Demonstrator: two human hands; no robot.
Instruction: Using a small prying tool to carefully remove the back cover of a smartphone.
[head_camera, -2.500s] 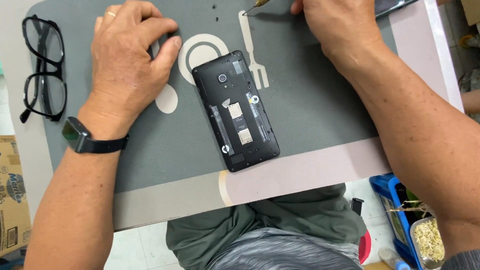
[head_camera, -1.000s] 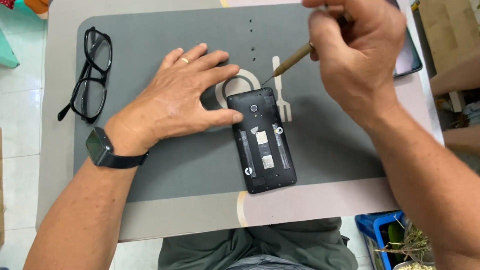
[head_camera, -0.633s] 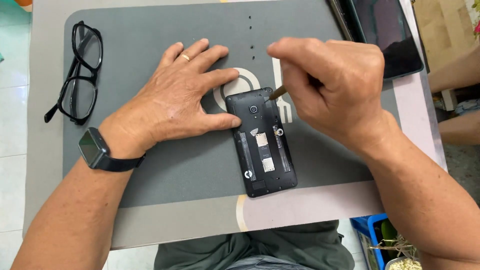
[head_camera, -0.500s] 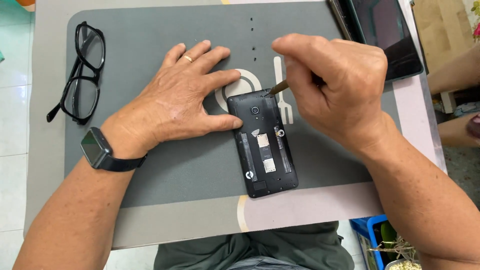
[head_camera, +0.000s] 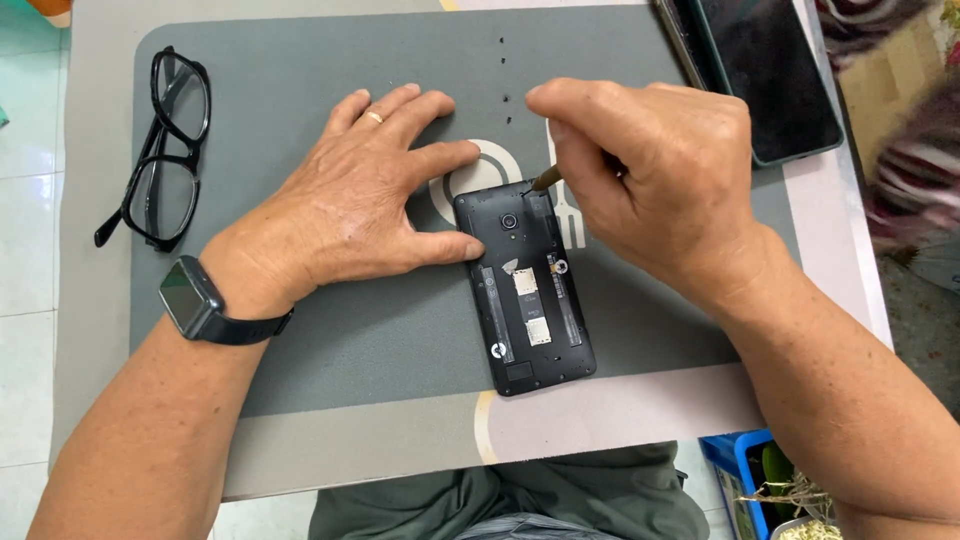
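A black phone (head_camera: 525, 290) with its back cover off lies face down on a grey mat (head_camera: 330, 340), showing its inner frame and card slots. My left hand (head_camera: 350, 205) lies flat on the mat, thumb and forefinger pressed against the phone's upper left edge. My right hand (head_camera: 650, 175) grips a small screwdriver (head_camera: 545, 179); its tip rests on the phone's top right corner. Most of the tool is hidden in my fist.
Black-framed glasses (head_camera: 160, 150) lie folded at the mat's left edge. A second dark phone (head_camera: 760, 70) lies screen up at the top right. Several tiny screws (head_camera: 505, 95) sit on the mat above the hands. A blue bin (head_camera: 745, 470) stands beside the table.
My right hand came down from the mat's upper right and set the screwdriver tip on the phone's top corner. My left hand stayed against the phone's left edge.
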